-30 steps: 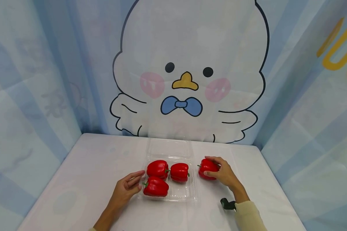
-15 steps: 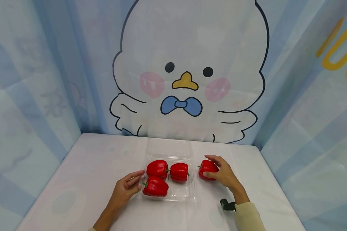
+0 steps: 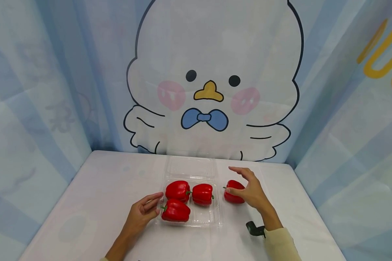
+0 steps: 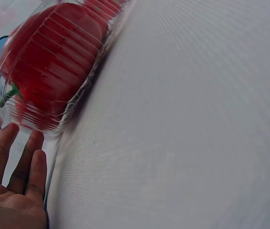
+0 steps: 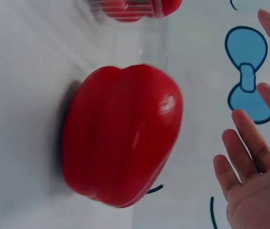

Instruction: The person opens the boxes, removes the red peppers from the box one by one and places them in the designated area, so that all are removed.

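A red bell pepper (image 5: 123, 136) lies on the white-covered counter (image 3: 117, 174) just to the right of a clear plastic clamshell container (image 3: 204, 216), apart from it, with its stem end toward the container's right wall and its long axis running roughly crosswise in the same direction. The right hand (image 3: 252, 191) is by far the nearer, poised at the pepper on the side away from the container. Its fingers spread wide and grasp nothing; the thumb crosses in front of the pepper in the head view, though whether it touches cannot be told. In the right wrist view, the other fingertips appear apart from the red skin.

On the container's opposite side, the left hand (image 3: 143, 210) is unclenched, its relaxed fingers at the left wall and seemingly touching it. Three more red bell peppers (image 3: 178, 191) sit inside the container, at the back left, back right and front left. The lid (image 3: 191, 168) lies back behind the container, near a cloth backdrop (image 3: 212, 47) printed with a white bird in a blue bow tie.
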The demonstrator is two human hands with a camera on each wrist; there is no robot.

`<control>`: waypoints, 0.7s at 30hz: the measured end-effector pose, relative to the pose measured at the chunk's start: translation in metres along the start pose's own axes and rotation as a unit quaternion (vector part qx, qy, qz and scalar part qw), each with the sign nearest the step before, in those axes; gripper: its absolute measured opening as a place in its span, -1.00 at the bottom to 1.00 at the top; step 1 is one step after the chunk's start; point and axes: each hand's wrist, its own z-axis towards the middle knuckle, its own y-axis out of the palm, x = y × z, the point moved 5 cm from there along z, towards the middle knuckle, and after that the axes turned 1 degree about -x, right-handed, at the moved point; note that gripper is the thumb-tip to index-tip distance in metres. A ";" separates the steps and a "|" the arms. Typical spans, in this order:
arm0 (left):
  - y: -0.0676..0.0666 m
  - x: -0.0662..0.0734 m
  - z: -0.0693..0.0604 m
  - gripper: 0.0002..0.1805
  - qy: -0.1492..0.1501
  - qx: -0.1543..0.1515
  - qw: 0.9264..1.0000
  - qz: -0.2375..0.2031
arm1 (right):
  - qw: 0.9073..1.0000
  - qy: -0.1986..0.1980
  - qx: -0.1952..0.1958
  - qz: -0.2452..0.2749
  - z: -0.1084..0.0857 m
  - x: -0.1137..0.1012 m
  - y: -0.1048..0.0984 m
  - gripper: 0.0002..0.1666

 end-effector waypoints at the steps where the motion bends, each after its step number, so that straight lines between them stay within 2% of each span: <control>1: 0.000 0.000 0.000 -0.35 -0.001 0.000 1.000 -0.001 | 1.000 -0.005 0.002 0.000 0.000 -0.004 0.000 -0.06; 9: 0.000 0.000 0.000 -0.35 -0.001 -0.002 1.000 -0.002 | 0.999 -0.038 0.013 0.003 -0.004 -0.027 0.002 -0.07; 21: -0.001 -0.002 0.001 -0.35 0.001 -0.003 1.000 0.002 | 0.996 -0.084 0.017 0.023 -0.008 -0.046 0.019 -0.01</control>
